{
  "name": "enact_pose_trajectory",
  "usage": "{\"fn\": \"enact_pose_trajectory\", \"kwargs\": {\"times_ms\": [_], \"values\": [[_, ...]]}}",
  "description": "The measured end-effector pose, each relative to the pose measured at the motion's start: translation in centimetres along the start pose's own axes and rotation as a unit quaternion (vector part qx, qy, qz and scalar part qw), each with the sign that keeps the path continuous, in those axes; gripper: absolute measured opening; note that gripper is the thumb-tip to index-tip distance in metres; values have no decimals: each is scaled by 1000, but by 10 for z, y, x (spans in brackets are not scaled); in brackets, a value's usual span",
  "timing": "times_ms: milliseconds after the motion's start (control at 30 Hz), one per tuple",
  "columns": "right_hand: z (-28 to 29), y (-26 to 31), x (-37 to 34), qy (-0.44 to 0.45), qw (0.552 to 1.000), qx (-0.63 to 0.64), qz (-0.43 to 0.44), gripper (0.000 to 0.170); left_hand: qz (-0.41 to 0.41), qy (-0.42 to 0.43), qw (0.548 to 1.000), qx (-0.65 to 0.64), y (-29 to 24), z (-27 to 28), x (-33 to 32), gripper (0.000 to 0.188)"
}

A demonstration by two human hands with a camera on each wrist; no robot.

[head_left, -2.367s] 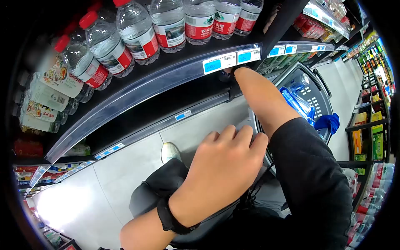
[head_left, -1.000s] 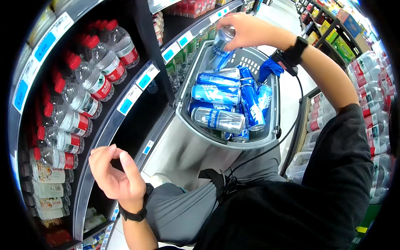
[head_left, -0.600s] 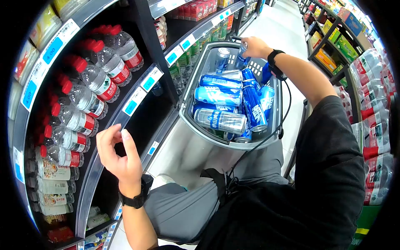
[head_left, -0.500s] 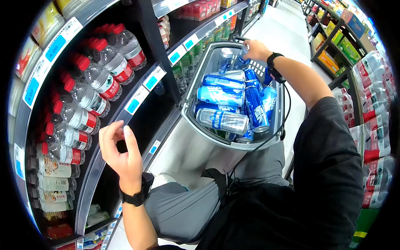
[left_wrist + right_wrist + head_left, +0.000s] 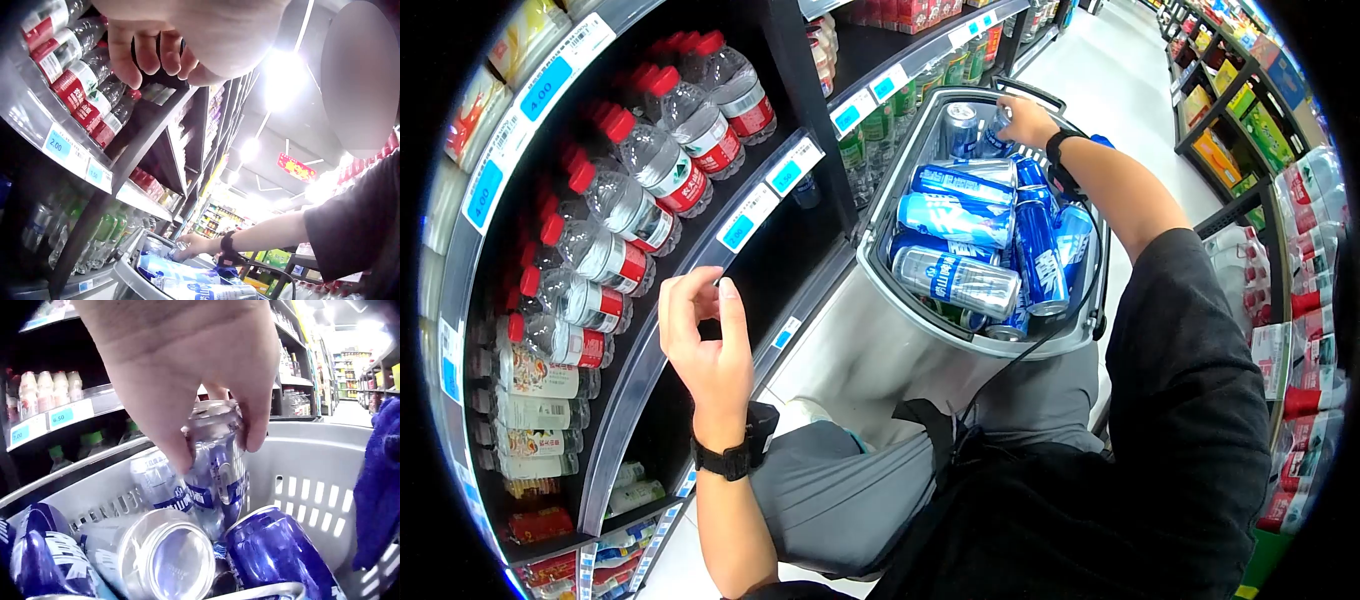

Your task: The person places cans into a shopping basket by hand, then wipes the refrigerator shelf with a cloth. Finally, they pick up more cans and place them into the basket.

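My right hand [image 5: 1032,122] grips a silver-and-blue beer can [image 5: 219,469] round its top, thumb on one side and fingers on the other. That can stands nearly upright inside the far end of a grey shopping basket [image 5: 312,450], beside another upright beer can [image 5: 961,128]. Nearer in the basket, several blue and silver cans lie on their sides, among them a silver can [image 5: 955,280] and a dark blue can [image 5: 1040,258]. My left hand [image 5: 710,340] hovers in front of the shelf with loosely curled fingers and nothing in it.
Water bottles with red caps [image 5: 670,180] line the shelf at left, behind a clear price rail [image 5: 670,310]. A black shelf post [image 5: 800,100] stands close to the basket. Packs of bottles [image 5: 1310,330] are stacked at right. A cable [image 5: 1050,340] crosses the basket's near side.
My right hand was under the price rail, then carried the beer can over the basket and lowered it into the far end. My left hand has shifted left, towards the shelf.
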State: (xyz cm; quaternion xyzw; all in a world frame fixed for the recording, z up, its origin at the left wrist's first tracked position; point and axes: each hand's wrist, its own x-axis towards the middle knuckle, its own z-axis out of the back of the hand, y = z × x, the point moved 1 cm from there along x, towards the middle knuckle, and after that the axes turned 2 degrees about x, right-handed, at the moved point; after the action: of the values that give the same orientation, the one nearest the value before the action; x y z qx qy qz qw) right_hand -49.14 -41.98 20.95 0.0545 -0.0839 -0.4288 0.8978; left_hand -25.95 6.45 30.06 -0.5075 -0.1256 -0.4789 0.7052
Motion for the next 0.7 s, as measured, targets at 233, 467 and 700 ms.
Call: {"fn": "enact_pose_trajectory", "kwargs": {"times_ms": [233,467,700], "values": [[-18,-12,17,-44,999,12,1,69,20,0,1000,-7,1,-6,1,10],[-35,4,34,-66,997,23,-25,60,31,53,998,19,4,-10,1,9],[-32,-2,29,-38,999,17,-24,80,61,98,993,18,12,-11,1,11]]}}
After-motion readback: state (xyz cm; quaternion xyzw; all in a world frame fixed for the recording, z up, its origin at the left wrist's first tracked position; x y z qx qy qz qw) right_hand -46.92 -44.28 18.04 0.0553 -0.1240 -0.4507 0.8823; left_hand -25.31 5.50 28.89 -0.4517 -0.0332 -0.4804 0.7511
